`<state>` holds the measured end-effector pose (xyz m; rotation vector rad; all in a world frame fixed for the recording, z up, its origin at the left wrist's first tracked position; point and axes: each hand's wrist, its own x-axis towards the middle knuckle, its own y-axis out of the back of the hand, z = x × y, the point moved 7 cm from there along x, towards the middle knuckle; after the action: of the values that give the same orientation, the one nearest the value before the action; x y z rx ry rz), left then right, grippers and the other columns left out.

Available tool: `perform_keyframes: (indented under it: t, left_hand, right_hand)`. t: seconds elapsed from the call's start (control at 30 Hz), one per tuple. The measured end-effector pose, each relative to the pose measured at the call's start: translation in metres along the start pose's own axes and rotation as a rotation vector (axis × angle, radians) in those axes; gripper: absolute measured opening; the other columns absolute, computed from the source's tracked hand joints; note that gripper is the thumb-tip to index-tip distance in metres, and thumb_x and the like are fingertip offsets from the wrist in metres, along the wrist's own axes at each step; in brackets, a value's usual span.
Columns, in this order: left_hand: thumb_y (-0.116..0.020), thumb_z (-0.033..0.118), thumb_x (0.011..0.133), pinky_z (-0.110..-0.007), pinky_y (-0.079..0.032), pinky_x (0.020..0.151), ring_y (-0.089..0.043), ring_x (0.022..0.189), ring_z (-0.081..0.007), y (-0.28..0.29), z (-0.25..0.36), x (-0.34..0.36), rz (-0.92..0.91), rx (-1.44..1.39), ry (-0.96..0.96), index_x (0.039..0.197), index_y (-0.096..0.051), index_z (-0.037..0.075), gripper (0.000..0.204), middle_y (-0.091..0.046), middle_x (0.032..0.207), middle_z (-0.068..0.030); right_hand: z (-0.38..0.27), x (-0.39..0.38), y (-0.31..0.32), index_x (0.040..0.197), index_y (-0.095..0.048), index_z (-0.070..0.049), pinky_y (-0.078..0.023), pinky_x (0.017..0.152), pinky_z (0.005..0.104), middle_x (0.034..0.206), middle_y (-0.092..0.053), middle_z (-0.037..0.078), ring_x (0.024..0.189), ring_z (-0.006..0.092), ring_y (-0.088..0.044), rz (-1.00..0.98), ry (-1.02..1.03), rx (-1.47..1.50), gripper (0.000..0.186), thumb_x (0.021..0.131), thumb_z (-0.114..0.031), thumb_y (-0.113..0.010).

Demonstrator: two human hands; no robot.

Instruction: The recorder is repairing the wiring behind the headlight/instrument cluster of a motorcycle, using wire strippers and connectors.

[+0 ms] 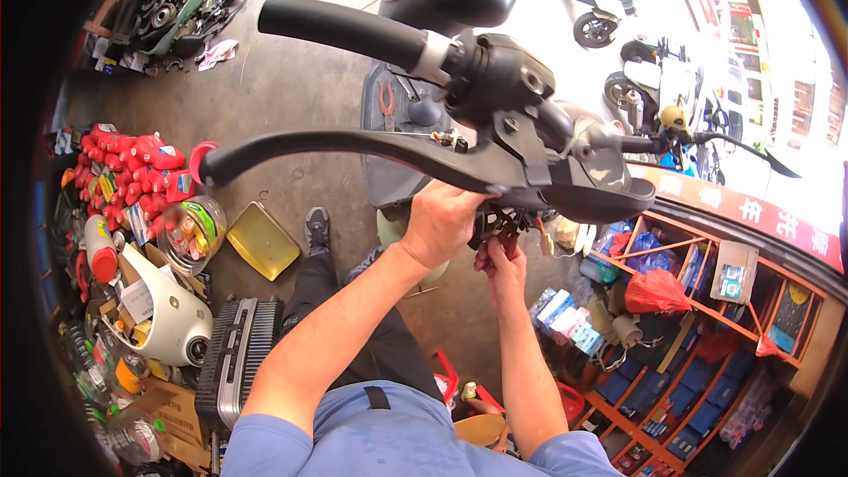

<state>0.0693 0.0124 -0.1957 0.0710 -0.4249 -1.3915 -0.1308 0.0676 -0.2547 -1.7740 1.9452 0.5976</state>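
Note:
A scooter handlebar with a black rubber grip (344, 31) fills the upper middle, and a long black brake lever (353, 143) curves out below it to the left. Just under the lever's base, a cluster of dark wires and small parts (508, 219) hangs down. My left hand (442, 223) is closed at this cluster, its fingertips tucked beneath the lever, hiding what they pinch. Right below, my right hand (503, 272) is closed around a small red-handled tool (507, 244); its working end is lost among the wires.
Red-handled pliers (386, 99) lie on the scooter's dark deck. Red bottles (132, 168), a yellow tray (263, 240) and a black ribbed case (234, 353) stand at left. Orange shelves (742, 322) with boxes line the right. Another scooter (649, 79) stands at far right.

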Motion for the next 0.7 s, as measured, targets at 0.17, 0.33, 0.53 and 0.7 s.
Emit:
perform_keyframes:
  t: [0.17, 0.33, 0.53, 0.7]
  left_hand:
    - [-0.060, -0.012, 0.071, -0.037, -0.049, 0.077, -0.061, 0.091, -0.0282, 0.030, 0.029, -0.015, 0.215, 0.004, -0.184, 0.092, -0.063, 0.003, 0.026, -0.065, 0.094, -0.0093]
    - [-0.056, -0.008, 0.079, -0.032, -0.049, 0.075, -0.061, 0.084, -0.0226, 0.005, 0.032, -0.070, 0.097, -0.101, 0.154, 0.097, -0.061, 0.003, 0.021, -0.063, 0.091, -0.0087]
    - [-0.054, -0.004, 0.086, -0.027, -0.049, 0.072, -0.062, 0.082, -0.0155, -0.063, 0.036, -0.109, -0.085, -0.244, 0.391, 0.103, -0.058, -0.001, 0.019, -0.063, 0.095, -0.0083]
    - [-0.054, -0.005, 0.082, -0.030, -0.049, 0.074, -0.060, 0.089, -0.0214, -0.084, 0.050, -0.087, -0.035, -0.087, 0.248, 0.114, -0.055, 0.000, 0.032, -0.057, 0.106, -0.0134]
  right_hand:
    - [0.009, -0.026, 0.009, 0.098, -0.059, -0.003, -0.042, 0.055, 0.0250, 0.071, -0.055, 0.001, 0.060, 0.0104, -0.051, -0.011, -0.060, 0.043, 0.014, 0.092, -0.015, -0.057]
    - [0.021, -0.048, 0.023, 0.097, -0.059, -0.002, -0.042, 0.055, 0.0238, 0.070, -0.056, 0.002, 0.060, 0.0097, -0.052, -0.093, -0.076, 0.058, 0.017, 0.093, -0.018, -0.056]
    - [0.057, -0.079, 0.052, 0.099, -0.060, -0.002, -0.046, 0.058, 0.0249, 0.074, -0.059, 0.003, 0.061, 0.0107, -0.056, -0.187, -0.163, 0.058, 0.019, 0.093, -0.020, -0.055]
    - [0.095, -0.099, 0.099, 0.107, -0.059, 0.000, -0.050, 0.067, 0.0253, 0.087, -0.065, 0.006, 0.073, 0.0116, -0.061, -0.126, -0.199, 0.047, 0.023, 0.094, -0.018, -0.053]
